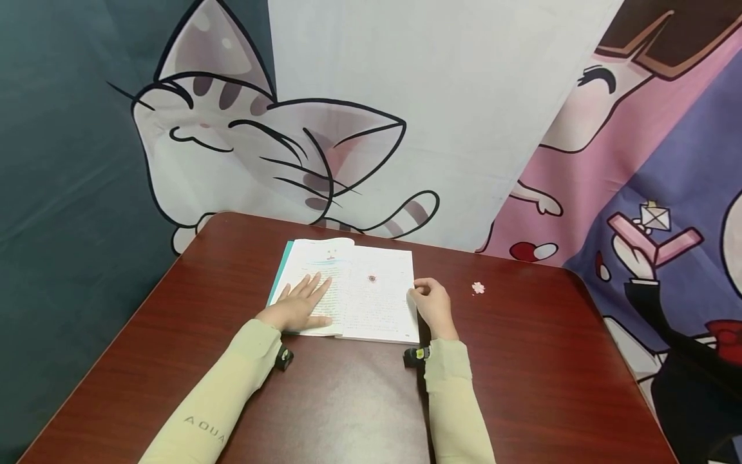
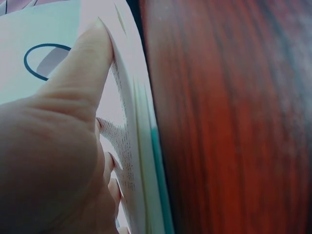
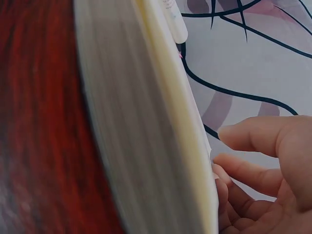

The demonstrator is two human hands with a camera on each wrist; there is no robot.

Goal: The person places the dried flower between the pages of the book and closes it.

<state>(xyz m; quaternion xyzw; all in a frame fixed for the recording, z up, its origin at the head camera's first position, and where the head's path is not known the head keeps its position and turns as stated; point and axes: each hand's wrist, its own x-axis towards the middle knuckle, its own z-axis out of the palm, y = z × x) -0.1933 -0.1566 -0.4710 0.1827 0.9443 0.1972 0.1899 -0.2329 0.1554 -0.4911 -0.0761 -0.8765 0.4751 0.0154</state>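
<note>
A thick open book [image 1: 379, 309] with a teal cover edge lies on the table in the head view. My left hand [image 1: 295, 310] rests flat on its left page, fingers spread; the left wrist view shows the thumb [image 2: 83, 63] stretched along the page near the book's lower edge. At the right page's outer edge is my right hand [image 1: 433, 306], fingers loosely bent. In the right wrist view its thumb and index finger [image 3: 248, 170] stand apart beside the page edge, with no page seen between them. A small dark round mark [image 1: 372, 278] shows on the right page.
A small pink flower-shaped piece [image 1: 478, 287] lies on the reddish-brown table [image 1: 539, 361], right of my right hand. Behind the table hangs a cloth [image 1: 452, 116] printed with cartoon figures. Dark wrist devices are strapped at both sleeves.
</note>
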